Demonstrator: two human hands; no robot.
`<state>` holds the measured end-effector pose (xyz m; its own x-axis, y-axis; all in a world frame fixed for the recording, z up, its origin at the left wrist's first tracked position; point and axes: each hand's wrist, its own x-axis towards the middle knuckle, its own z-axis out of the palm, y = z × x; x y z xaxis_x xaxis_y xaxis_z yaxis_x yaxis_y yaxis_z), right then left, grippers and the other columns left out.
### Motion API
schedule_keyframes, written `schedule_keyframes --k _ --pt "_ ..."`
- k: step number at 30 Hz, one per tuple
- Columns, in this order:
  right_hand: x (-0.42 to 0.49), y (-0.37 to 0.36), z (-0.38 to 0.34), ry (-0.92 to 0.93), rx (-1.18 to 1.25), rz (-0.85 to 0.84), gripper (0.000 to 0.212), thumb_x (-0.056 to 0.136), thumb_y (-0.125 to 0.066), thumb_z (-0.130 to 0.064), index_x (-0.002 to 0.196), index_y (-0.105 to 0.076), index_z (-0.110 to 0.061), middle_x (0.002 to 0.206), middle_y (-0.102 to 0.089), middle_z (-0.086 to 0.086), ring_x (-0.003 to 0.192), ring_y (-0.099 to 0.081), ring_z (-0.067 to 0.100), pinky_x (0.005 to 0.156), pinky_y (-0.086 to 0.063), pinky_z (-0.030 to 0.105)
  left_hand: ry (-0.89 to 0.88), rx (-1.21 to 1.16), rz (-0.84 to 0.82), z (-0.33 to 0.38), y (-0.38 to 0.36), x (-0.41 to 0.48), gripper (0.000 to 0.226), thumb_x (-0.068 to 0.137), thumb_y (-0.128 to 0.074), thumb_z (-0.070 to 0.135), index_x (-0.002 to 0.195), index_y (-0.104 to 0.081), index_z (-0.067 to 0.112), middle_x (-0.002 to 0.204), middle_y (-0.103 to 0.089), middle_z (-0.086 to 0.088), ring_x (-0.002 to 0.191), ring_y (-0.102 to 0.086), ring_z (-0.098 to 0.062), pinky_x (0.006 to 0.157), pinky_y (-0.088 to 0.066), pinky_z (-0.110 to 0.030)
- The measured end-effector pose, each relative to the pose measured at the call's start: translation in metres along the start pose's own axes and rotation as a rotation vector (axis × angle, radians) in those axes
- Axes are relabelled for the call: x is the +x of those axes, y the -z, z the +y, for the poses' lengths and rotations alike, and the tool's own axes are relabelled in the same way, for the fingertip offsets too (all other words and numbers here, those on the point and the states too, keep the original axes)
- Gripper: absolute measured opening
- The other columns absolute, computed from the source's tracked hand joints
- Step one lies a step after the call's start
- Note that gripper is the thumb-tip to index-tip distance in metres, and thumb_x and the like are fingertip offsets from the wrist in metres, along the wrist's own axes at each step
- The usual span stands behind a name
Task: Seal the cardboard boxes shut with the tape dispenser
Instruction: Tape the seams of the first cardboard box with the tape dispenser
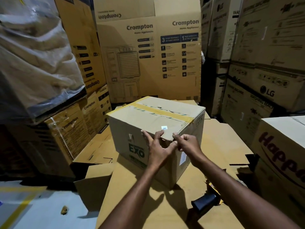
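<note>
On the left stand big Crompton boxes (69, 129). In the middle, a brown cardboard box (132, 129) sits on flat cardboard sheets (132, 187). A strip of tape (158, 111) runs across its shut top. The left hand (158, 146) is spread wide, with fingertips on the box's near top corner. The right hand (188, 143) is just beside it, fingers curled at the same corner; I cannot tell if it pinches anything. The tape dispenser (204, 202) lies on the sheets under the right arm, well apart from both hands.
</note>
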<state>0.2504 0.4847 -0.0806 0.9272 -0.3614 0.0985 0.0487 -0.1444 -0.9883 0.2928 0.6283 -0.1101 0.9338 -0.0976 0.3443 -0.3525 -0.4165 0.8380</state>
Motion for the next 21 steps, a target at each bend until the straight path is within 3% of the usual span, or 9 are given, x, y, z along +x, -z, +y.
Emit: schedule_keyframes --k 3,8,11,13,17,21 --pt "0.005 0.010 0.008 0.009 -0.107 0.124 0.051 0.102 -0.056 -0.051 0.077 -0.066 -0.008 0.076 -0.069 0.013 0.073 -0.060 0.023 0.068 -0.046 0.037 0.046 0.093 0.093 0.014 -0.011 0.001 0.088 0.052 -0.076 0.085 0.120 -0.047 0.038 0.168 0.024 -0.014 0.157 -0.003 -0.042 0.111 -0.046 -0.055" --pt "0.011 0.029 0.010 0.145 -0.279 0.206 0.027 0.107 -0.053 -0.038 0.098 -0.066 -0.016 0.094 -0.067 0.009 0.089 -0.061 0.023 0.070 -0.048 0.033 0.064 0.233 0.113 0.019 -0.010 0.004 0.073 0.067 -0.086 0.065 0.118 -0.049 0.028 0.167 0.017 -0.025 0.154 -0.014 -0.049 0.105 -0.053 -0.051" --pt "0.028 0.035 0.015 0.182 -0.453 0.225 0.020 0.104 -0.056 -0.040 0.112 -0.063 -0.023 0.120 -0.059 0.010 0.116 -0.054 0.029 0.094 -0.052 0.048 0.051 0.308 0.090 0.017 0.003 -0.001 0.073 0.068 -0.084 0.066 0.120 -0.053 0.025 0.168 0.009 -0.026 0.148 -0.029 -0.051 0.098 -0.057 -0.049" --pt "0.039 0.040 0.011 0.178 -0.549 0.206 0.025 0.104 -0.055 -0.042 0.120 -0.061 -0.024 0.132 -0.052 0.011 0.127 -0.046 0.029 0.106 -0.045 0.051 0.036 0.329 0.071 0.014 0.012 -0.001 0.074 0.069 -0.084 0.066 0.121 -0.054 0.024 0.168 0.004 -0.027 0.145 -0.035 -0.051 0.101 -0.052 -0.049" --pt "0.059 0.048 -0.009 0.199 -0.741 0.138 0.044 0.104 -0.051 -0.050 0.139 -0.054 -0.023 0.148 -0.041 0.015 0.140 -0.035 0.032 0.114 -0.031 0.049 -0.006 0.302 0.051 -0.002 0.032 0.005 0.072 0.064 -0.084 0.071 0.111 -0.052 0.027 0.164 -0.016 -0.033 0.148 -0.031 -0.048 0.113 -0.036 -0.060" --pt "0.075 0.048 -0.025 0.192 -0.839 0.079 0.057 0.104 -0.045 -0.057 0.152 -0.045 -0.026 0.163 -0.026 0.019 0.152 -0.020 0.036 0.122 -0.019 0.053 -0.048 0.287 0.030 -0.020 0.068 0.006 0.069 0.057 -0.078 0.081 0.099 -0.049 0.035 0.149 -0.044 -0.024 0.133 -0.052 -0.038 0.107 -0.047 -0.060"
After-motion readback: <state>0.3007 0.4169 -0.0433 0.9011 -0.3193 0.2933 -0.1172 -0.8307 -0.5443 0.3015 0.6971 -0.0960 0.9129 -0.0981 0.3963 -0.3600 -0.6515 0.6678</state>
